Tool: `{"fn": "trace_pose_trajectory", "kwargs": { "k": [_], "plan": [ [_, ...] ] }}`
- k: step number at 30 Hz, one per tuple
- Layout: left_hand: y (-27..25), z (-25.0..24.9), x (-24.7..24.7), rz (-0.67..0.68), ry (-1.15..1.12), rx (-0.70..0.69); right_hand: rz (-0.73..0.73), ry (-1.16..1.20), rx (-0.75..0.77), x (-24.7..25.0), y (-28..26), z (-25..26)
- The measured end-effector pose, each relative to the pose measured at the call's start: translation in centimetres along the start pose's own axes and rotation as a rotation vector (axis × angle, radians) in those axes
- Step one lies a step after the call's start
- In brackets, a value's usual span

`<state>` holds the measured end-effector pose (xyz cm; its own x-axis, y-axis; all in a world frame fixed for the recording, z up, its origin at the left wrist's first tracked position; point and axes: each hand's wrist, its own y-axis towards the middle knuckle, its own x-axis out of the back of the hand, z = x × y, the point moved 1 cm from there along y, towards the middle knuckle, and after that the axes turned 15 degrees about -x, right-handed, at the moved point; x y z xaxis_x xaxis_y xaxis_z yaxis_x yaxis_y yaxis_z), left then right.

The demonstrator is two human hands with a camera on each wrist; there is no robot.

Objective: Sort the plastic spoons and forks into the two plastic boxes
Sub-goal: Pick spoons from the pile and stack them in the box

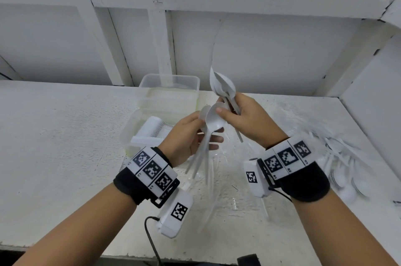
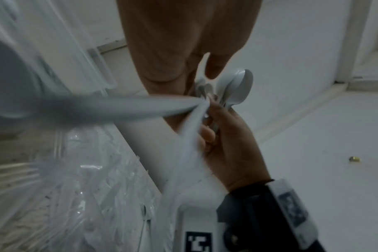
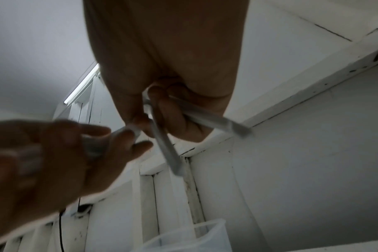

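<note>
- The left hand [image 1: 186,135] grips a bundle of white plastic spoons [image 1: 211,119], bowls up, handles fanning down past the wrist.
- The right hand [image 1: 247,118] is curled round a second bunch of white spoons [image 1: 223,85], bowls raised, its thumb pressing on a bowl of the left bundle.
- The hands meet above the white table [image 1: 65,135], over crumpled clear plastic wrap [image 1: 219,179].
- Behind the left hand lies a clear plastic box holding stacked white forks [image 1: 156,129]; just behind it, by the wall, stands a second clear plastic box [image 1: 169,83].
- A loose heap of white cutlery [image 1: 338,161] lies right of the right wrist, near the table's right edge.
- Bare tabletop stretches left of the boxes.
</note>
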<state>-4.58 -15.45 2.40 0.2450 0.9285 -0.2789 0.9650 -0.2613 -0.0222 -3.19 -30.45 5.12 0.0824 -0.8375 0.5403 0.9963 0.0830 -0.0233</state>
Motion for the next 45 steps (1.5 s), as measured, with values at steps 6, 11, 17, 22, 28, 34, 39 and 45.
{"fn": "trace_pose_trajectory", "kwargs": {
  "k": [6, 11, 17, 22, 28, 34, 39, 45],
  "plan": [
    [-0.5, 0.1, -0.6, 0.131, -0.131, 0.114, -0.011, -0.122, 0.008, -0.8, -0.3, -1.0],
    [-0.6, 0.7, -1.2, 0.121, -0.093, 0.088, -0.003, -0.148, -0.021, -1.5, -0.5, -1.3],
    [-0.1, 1.5, -1.0, -0.021, -0.109, 0.033, 0.025, -0.062, -0.168, -1.8, -0.9, -2.3],
    [0.2, 1.7, -0.3, -0.175, -0.123, 0.010, 0.009, 0.082, -0.244, -1.6, -1.6, -3.0],
    [0.3, 2.0, -0.5, -0.118, -0.069, -0.062, 0.206, 0.125, -0.248, -3.2, -3.3, -2.8],
    [-0.1, 2.4, -0.1, -0.094, -0.023, -0.075, 0.254, 0.102, -0.297, -3.4, -3.9, -2.8],
    [0.0, 2.7, 0.6, -0.179, -0.058, -0.071, 0.222, 0.128, -0.361, -3.4, -4.0, -2.9],
    [0.3, 2.9, 1.4, -0.233, -0.086, -0.089, 0.110, 0.150, -0.315, -3.7, -4.2, -3.6]
  ]
}}
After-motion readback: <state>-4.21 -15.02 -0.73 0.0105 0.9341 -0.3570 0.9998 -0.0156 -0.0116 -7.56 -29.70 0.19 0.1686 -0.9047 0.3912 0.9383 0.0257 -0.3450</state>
